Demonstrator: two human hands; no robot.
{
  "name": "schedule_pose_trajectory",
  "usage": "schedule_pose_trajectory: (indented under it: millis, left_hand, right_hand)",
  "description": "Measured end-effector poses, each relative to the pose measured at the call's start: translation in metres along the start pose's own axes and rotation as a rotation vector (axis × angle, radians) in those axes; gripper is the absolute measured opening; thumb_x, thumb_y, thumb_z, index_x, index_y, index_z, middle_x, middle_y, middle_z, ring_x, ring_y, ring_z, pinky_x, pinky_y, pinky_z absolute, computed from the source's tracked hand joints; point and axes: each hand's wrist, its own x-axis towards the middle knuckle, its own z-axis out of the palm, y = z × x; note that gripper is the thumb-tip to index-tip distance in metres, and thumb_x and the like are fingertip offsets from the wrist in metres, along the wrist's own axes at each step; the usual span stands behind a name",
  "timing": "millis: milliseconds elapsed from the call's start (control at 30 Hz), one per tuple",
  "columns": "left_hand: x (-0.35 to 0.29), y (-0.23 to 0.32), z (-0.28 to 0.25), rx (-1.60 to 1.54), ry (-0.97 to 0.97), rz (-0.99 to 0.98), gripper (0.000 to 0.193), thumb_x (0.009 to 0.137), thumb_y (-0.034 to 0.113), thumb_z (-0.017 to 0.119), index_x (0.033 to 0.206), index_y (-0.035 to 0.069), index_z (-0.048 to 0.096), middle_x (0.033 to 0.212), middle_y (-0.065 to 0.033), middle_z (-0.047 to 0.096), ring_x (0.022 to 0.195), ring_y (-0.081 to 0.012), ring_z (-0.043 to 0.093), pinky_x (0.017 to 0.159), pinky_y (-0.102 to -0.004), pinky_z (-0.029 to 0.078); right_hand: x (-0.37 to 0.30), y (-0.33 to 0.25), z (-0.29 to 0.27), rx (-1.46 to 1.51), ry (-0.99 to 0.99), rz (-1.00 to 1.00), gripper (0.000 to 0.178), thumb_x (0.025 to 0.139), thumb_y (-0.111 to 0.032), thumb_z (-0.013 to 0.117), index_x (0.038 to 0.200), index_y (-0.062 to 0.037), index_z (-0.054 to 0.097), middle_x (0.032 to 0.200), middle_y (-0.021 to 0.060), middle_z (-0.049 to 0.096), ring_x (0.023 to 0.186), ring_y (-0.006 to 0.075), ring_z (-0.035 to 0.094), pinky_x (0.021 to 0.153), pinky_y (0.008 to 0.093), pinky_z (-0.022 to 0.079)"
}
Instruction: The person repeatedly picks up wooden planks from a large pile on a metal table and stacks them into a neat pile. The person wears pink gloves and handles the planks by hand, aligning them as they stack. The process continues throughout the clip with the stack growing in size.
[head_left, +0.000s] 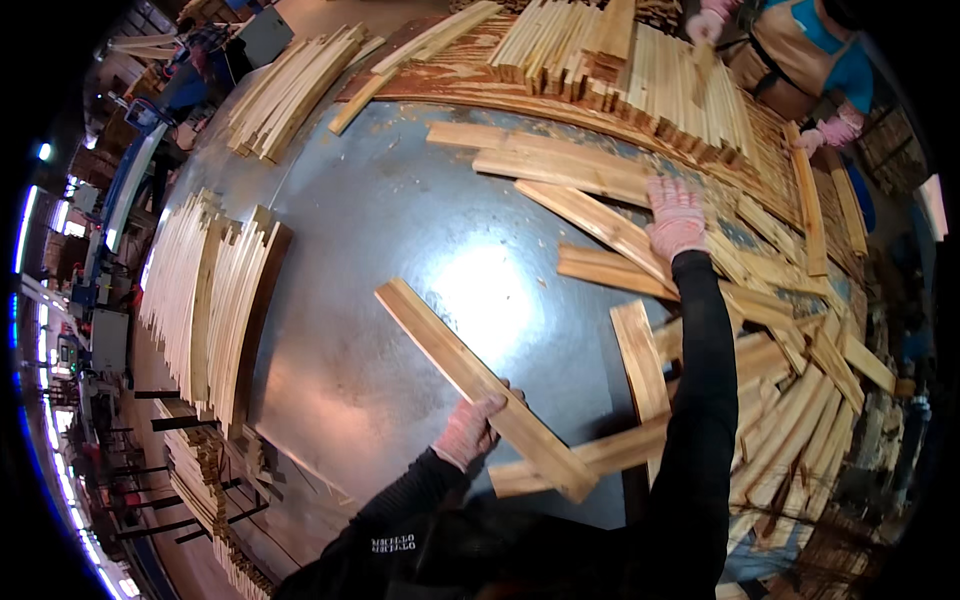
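My left hand (pixel 466 432), in a pink-and-white work glove, is closed around the edge of a flat wooden board (pixel 450 350). The board is tilted across the near middle of the metal table, its lower end over another wooden board (pixel 628 447). My right hand (pixel 677 216), gloved alike, reaches far right with its fingers stretched out flat. It lies at the right end of a long pale board (pixel 560 168), next to a slanting board (pixel 598 222). Another board (pixel 610 268) runs below my right wrist, partly hidden by the arm.
Loose boards (pixel 800 430) are heaped at the right. Neat stacks stand at the left (pixel 205 300), far left (pixel 300 90) and back (pixel 570 45) of the metal table (pixel 340 220). A co-worker (pixel 800 60) in an apron handles boards at the far right. Machines (pixel 105 340) line the left.
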Motion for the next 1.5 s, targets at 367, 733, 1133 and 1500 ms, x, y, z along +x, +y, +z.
schedule_pose_trajectory:
  millis: [367,733,1133,1500]
  left_hand:
    - [0.076,0.018,0.004,-0.322,-0.181,0.105,0.048,0.098,0.025,0.065,0.137,0.003,0.048,0.130,-0.0123,0.060,0.120,-0.0266,0.059,0.102,-0.0396,0.051]
    - [0.079,0.030,0.003,-0.279,0.067,0.105,0.039,0.097,0.012,0.063,0.133,0.004,0.052,0.124,-0.0123,0.064,0.114,-0.0285,0.064,0.097,-0.0467,0.055]
    - [0.081,0.013,0.014,-0.578,-0.181,0.337,0.059,0.102,0.047,0.054,0.142,0.005,0.044,0.135,-0.0121,0.058,0.128,-0.0270,0.054,0.108,-0.0411,0.046]
    - [0.061,0.001,0.014,-0.229,0.323,0.216,0.041,0.096,0.021,0.067,0.131,0.005,0.053,0.128,-0.0116,0.059,0.121,-0.0310,0.056,0.105,-0.0494,0.047]
  right_hand:
    - [-0.019,-0.122,-0.149,0.476,-0.549,-0.172,0.059,0.076,-0.056,0.066,0.105,-0.0052,0.061,0.098,0.0194,0.064,0.090,0.0357,0.066,0.081,0.0432,0.054]
    - [0.136,-0.079,0.033,0.154,-0.363,0.090,0.092,0.088,-0.065,0.054,0.157,-0.0105,0.027,0.158,0.0190,0.034,0.147,0.0356,0.031,0.122,0.0506,0.016]
    - [-0.062,-0.161,-0.185,0.396,-0.575,-0.091,0.090,0.078,-0.067,0.068,0.142,-0.0091,0.046,0.118,0.0176,0.059,0.111,0.0377,0.058,0.090,0.0462,0.050]
    - [-0.058,-0.052,-0.111,0.315,-0.551,0.068,0.082,0.085,-0.055,0.063,0.140,0.0029,0.045,0.133,0.0242,0.056,0.124,0.0366,0.054,0.104,0.0445,0.043]
